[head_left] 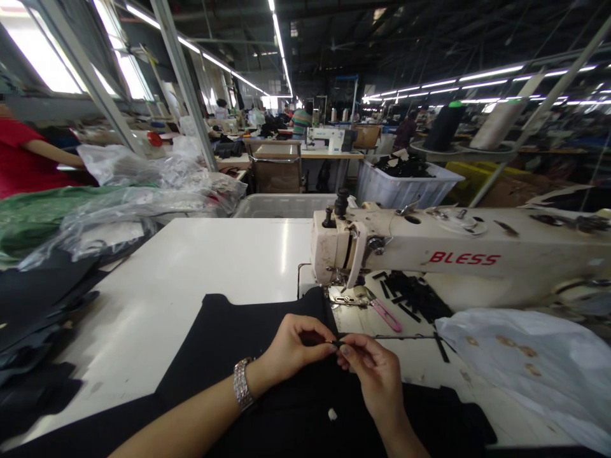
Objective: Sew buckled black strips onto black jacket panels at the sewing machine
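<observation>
Above a black fabric panel [210, 343], my left hand [298, 346] and my right hand [375, 369] meet fingertip to fingertip. Between them they pinch a small black strip [337, 343] with a hint of gold at its edge; most of it is hidden by the fingers. Just beyond the hands stands a white sewing machine [405, 245], its needle area at the far edge of the panel. Pink-handled thread snips [386, 316] lie on the machine bed, beside a pile of short black strips [415, 296].
At the right a clear plastic bag [534, 362] holds several small gold-coloured pieces. Stacked dark fabric pieces [38, 324] lie at the left, near plastic-wrapped bundles [157, 178]. A grey bin [410, 191] stands behind the machine. A person in a red sleeve [28, 156] is at far left.
</observation>
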Motion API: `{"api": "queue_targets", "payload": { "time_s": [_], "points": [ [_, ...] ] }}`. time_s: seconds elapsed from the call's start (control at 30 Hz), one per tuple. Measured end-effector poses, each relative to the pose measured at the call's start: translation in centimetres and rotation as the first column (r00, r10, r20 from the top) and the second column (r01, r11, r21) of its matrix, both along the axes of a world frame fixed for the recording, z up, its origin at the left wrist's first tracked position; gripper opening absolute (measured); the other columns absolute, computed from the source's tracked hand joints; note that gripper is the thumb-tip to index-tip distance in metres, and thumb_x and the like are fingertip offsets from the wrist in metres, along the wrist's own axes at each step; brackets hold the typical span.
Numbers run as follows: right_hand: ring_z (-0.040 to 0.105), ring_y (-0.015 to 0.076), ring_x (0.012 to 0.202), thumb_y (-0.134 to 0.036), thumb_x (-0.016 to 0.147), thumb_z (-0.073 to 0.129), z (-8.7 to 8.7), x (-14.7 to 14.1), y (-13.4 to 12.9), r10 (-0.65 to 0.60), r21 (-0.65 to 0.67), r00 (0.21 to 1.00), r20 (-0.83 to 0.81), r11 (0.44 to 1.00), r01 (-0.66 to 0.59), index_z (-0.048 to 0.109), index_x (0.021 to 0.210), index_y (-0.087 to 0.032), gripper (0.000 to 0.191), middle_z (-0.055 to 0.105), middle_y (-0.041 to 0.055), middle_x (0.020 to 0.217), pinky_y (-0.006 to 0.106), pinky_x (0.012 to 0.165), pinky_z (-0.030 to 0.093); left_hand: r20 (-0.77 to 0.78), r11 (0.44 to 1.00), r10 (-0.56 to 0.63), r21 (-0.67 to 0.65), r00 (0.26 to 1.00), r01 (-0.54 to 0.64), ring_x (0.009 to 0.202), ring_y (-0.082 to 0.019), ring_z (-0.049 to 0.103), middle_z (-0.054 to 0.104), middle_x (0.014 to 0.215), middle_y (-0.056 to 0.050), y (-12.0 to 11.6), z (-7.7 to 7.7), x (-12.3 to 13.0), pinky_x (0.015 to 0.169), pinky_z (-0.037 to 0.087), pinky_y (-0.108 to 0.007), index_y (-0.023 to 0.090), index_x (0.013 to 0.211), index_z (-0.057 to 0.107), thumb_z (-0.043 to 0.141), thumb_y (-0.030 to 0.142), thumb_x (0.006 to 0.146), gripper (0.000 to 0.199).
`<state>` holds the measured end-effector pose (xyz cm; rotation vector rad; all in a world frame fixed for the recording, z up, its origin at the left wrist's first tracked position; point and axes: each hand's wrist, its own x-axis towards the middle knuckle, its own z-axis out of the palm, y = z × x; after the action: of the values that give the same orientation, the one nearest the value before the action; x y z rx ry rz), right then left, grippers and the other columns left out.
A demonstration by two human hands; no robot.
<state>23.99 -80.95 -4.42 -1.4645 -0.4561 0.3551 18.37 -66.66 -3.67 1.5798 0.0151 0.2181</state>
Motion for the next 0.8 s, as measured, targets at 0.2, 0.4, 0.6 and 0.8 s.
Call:
{"api": "queue_targets", "payload": {
  "time_s": [0.2, 0.4, 0.6, 0.8],
  "points": [
    [0.062, 0.0184, 0.069, -0.038, 0.076, 0.053, -1.0, 0.5, -1.4, 0.057, -0.263, 0.964, 0.258, 0.965, 0.013, 0.059, 0.091, -0.017, 0.027, 0.065, 0.0057, 0.077, 0.030, 0.062, 0.051, 0.213, 0.909, 0.107, 0.375, 0.971, -0.183, 0.059, -0.011, 0.058, 0.064, 0.065, -0.004, 0.6, 0.3, 0.0, 0.058, 0.047, -0.020, 0.011, 0.069, 0.064, 0.061, 0.016, 0.068, 0.006],
    [0.058, 0.0184, 0.068, -0.038, 0.083, 0.042, -1.9, 0.0, -4.5, 0.256, -0.490, 0.577, 0.776, 0.820, 0.295, 0.052, 0.109, -0.021, 0.032, 0.058, 0.0045, 0.076, 0.032, 0.060, 0.050, 0.458, 0.559, -0.007, 0.738, 0.889, -0.377, 0.063, -0.011, 0.057, 0.063, 0.070, -0.004, 2.8, -0.5, 2.0, 0.058, 0.047, -0.019, 0.013, 0.075, 0.061, 0.051, 0.017, 0.077, 0.010],
    [0.055, 0.0175, 0.061, -0.042, 0.087, 0.030, -2.2, -0.5, -4.5, 0.322, -0.487, 0.416, 0.850, 0.780, 0.393, 0.057, 0.100, -0.019, 0.037, 0.055, 0.0036, 0.068, 0.030, 0.052, 0.045, 0.252, 0.005, -0.352, 0.964, 0.902, -0.267, 0.058, -0.013, 0.049, 0.056, 0.064, -0.004, 5.4, -0.6, 5.2, 0.054, 0.043, -0.024, 0.013, 0.068, 0.054, 0.033, 0.017, 0.087, 0.029],
    [0.057, 0.0194, 0.066, -0.044, 0.086, 0.030, -2.8, -0.4, -4.6, 0.254, -0.452, 0.429, 0.867, 0.762, 0.463, 0.054, 0.103, -0.016, 0.040, 0.059, 0.0057, 0.074, 0.033, 0.058, 0.045, 0.063, -0.112, -0.509, 0.984, 0.859, -0.138, 0.065, -0.016, 0.047, 0.055, 0.070, -0.005, 6.2, 0.2, 5.8, 0.059, 0.043, -0.027, 0.012, 0.073, 0.054, 0.028, 0.017, 0.089, 0.031]
  ]
}}
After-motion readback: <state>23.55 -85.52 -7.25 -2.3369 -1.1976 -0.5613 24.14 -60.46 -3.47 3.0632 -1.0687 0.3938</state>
